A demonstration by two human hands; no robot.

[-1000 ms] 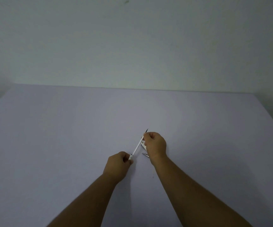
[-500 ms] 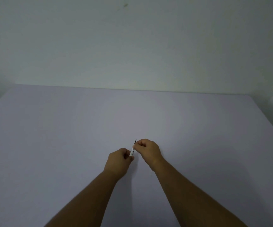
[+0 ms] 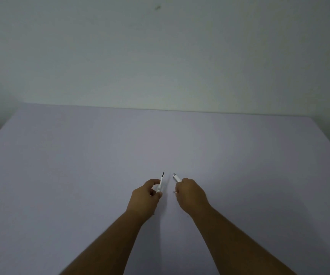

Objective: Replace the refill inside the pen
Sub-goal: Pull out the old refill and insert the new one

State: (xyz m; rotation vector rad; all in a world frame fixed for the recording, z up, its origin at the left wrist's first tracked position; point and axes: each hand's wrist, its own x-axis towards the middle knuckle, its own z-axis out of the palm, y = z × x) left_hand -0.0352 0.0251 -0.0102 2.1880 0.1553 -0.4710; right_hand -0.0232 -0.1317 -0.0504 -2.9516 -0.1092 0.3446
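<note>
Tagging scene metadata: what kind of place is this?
Probably a plain indoor recording setup, not a lived-in room: a bare pale lavender table set against a blank off-white wall. Only the left hand with the refill and the right hand with a white pen piece are present.

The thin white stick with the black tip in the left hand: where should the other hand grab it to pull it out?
Pinch the thin white refill with the dark tip on its bare upper stretch, just below the point, coming from the right where the right hand waits. The left hand already covers its lower end, and it tilts up and away, so only that part is free.
</note>
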